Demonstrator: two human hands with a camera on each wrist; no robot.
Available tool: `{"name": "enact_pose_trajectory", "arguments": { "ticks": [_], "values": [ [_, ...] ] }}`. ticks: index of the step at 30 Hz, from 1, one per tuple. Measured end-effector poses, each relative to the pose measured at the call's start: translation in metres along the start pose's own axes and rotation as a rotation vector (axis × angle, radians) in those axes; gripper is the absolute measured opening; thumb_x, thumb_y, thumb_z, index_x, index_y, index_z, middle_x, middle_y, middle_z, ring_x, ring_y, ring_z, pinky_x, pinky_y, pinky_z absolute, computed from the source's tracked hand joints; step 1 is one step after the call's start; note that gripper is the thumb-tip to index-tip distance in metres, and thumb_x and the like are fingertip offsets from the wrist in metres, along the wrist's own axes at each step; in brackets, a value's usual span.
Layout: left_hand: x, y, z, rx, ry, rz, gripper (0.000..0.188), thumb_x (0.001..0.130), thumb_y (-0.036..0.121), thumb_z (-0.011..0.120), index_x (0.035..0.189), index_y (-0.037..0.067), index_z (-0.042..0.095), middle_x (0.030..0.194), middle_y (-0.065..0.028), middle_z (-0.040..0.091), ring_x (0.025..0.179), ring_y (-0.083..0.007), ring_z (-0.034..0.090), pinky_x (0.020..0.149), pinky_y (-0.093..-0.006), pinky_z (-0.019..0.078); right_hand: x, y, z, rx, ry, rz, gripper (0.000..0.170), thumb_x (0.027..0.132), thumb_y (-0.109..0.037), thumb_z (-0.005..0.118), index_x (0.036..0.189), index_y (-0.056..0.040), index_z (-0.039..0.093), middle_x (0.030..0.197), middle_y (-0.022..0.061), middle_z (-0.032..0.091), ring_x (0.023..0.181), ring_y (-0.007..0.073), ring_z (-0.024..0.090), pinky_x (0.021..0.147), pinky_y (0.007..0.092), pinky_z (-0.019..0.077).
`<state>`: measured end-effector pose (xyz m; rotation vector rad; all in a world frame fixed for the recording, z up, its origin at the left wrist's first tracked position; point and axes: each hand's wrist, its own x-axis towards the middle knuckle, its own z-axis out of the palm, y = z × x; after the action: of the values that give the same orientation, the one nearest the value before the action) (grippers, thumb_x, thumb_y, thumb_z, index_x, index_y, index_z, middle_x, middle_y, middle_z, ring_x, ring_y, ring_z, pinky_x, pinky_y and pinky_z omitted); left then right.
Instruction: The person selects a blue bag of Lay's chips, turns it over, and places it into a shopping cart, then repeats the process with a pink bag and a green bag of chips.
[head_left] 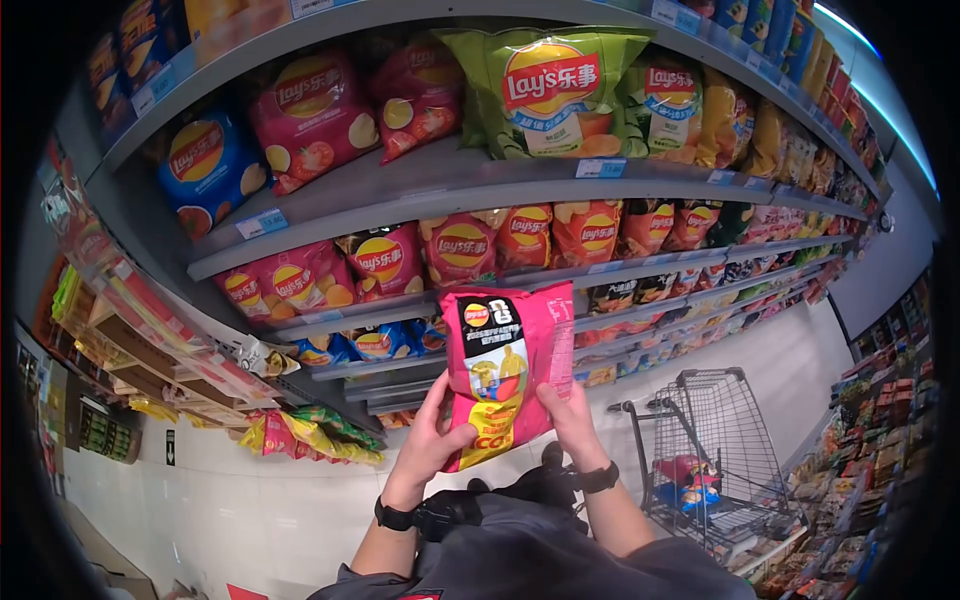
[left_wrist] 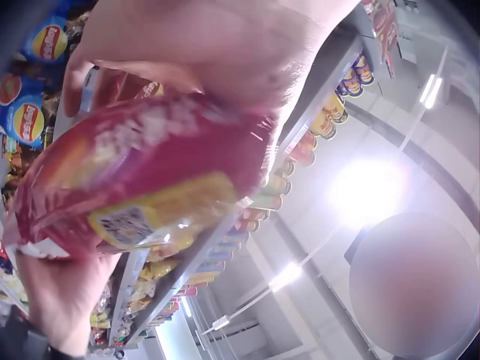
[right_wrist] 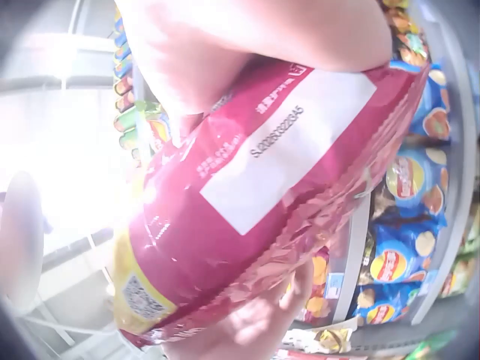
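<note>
A magenta chip bag (head_left: 508, 370) with a black and yellow front panel is held upright between both hands in the head view. The left hand (head_left: 432, 440) grips its lower left side, thumb across the front. On the lower right side the right hand (head_left: 572, 420) grips it, thumb on the front. In the left wrist view the bag (left_wrist: 150, 172) shows a code on a yellow patch, with the left hand (left_wrist: 202, 45) over it. The right wrist view shows the bag's back (right_wrist: 247, 172) with a white printed label, the right hand (right_wrist: 262, 37) curled over its edge.
Shelves (head_left: 420, 185) of chip bags stand in front, including a large green bag (head_left: 555, 95). A shopping cart (head_left: 710, 450) with a few bags inside is at the right. Another display (head_left: 130, 320) stands at the left, more packed goods at the far right.
</note>
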<state>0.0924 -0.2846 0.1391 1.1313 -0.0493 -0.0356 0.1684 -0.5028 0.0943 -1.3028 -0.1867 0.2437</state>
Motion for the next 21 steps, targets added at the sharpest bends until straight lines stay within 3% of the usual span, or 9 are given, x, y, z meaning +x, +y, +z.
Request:
{"name": "enact_pose_trajectory", "arguments": {
  "ticks": [2, 4, 5, 8, 10, 16, 21],
  "values": [
    [-0.003, 0.004, -0.003, 0.120, 0.015, -0.071, 0.099, 0.075, 0.025, 0.087, 0.150, 0.000, 0.027, 0.140, -0.0102, 0.047, 0.130, -0.0183, 0.048, 0.108, -0.0338, 0.0400, -0.004, -0.019, 0.004, -0.040, 0.009, 0.009, 0.038, 0.090, -0.018, 0.073, 0.121, -0.0002, 0.059, 0.111, 0.0044, 0.067, 0.100, 0.0100, 0.061, 0.089, 0.0279, 0.0490],
    [-0.005, 0.002, -0.005, 0.412, 0.030, -0.104, 0.082, 0.078, 0.016, 0.084, 0.142, 0.002, 0.036, 0.126, -0.0062, 0.058, 0.115, -0.0149, 0.059, 0.094, -0.0289, 0.0488, -0.011, -0.033, 0.008, -0.230, -0.032, 0.010, 0.044, 0.087, -0.015, 0.075, 0.124, -0.0003, 0.057, 0.111, 0.0048, 0.067, 0.098, 0.0106, 0.062, 0.088, 0.0281, 0.0498],
    [-0.006, -0.003, -0.006, 0.355, 0.073, -0.121, 0.071, 0.078, 0.010, 0.082, 0.135, 0.003, 0.041, 0.120, -0.0049, 0.061, 0.106, -0.0136, 0.063, 0.090, -0.0288, 0.0514, -0.012, -0.033, 0.008, -0.232, -0.036, 0.014, 0.044, 0.087, -0.015, 0.075, 0.124, -0.0003, 0.057, 0.111, 0.0048, 0.067, 0.098, 0.0106, 0.062, 0.088, 0.0281, 0.0498],
    [-0.009, -0.007, -0.008, 0.211, 0.123, -0.069, 0.067, 0.080, 0.011, 0.081, 0.135, 0.002, 0.042, 0.125, -0.0082, 0.060, 0.114, -0.0156, 0.059, 0.097, -0.0320, 0.0489, -0.014, -0.032, 0.008, -0.185, -0.083, 0.019, 0.055, 0.085, -0.014, 0.078, 0.131, -0.0008, 0.052, 0.114, 0.0053, 0.065, 0.101, 0.0109, 0.062, 0.090, 0.0284, 0.0498],
    [-0.012, -0.005, -0.006, 0.216, 0.162, -0.067, 0.064, 0.081, 0.009, 0.081, 0.133, 0.002, 0.044, 0.123, -0.0080, 0.062, 0.111, -0.0154, 0.061, 0.095, -0.0319, 0.0501, -0.014, -0.032, 0.004, -0.172, -0.182, 0.035, 0.064, 0.085, -0.013, 0.077, 0.138, -0.0014, 0.044, 0.122, 0.0061, 0.062, 0.107, 0.0119, 0.060, 0.092, 0.0288, 0.0495],
    [-0.013, -0.001, 0.000, 0.115, 0.146, 0.004, 0.064, 0.080, 0.005, 0.079, 0.133, 0.002, 0.044, 0.123, -0.0088, 0.061, 0.111, -0.0161, 0.062, 0.095, -0.0321, 0.0504, -0.014, -0.012, -0.016, 0.129, -0.325, 0.138, 0.064, 0.087, -0.014, 0.074, 0.141, -0.0019, 0.042, 0.131, 0.0057, 0.056, 0.116, 0.0133, 0.055, 0.100, 0.0307, 0.0446],
    [-0.011, -0.005, 0.003, 0.011, 0.134, 0.041, 0.066, 0.081, 0.004, 0.078, 0.136, 0.002, 0.042, 0.126, -0.0092, 0.059, 0.114, -0.0166, 0.060, 0.096, -0.0325, 0.0500, -0.012, -0.011, -0.005, 0.176, -0.251, 0.175, 0.061, 0.087, -0.013, 0.072, 0.140, -0.0016, 0.043, 0.129, 0.0059, 0.058, 0.116, 0.0135, 0.055, 0.101, 0.0315, 0.0431]
  ]
}}
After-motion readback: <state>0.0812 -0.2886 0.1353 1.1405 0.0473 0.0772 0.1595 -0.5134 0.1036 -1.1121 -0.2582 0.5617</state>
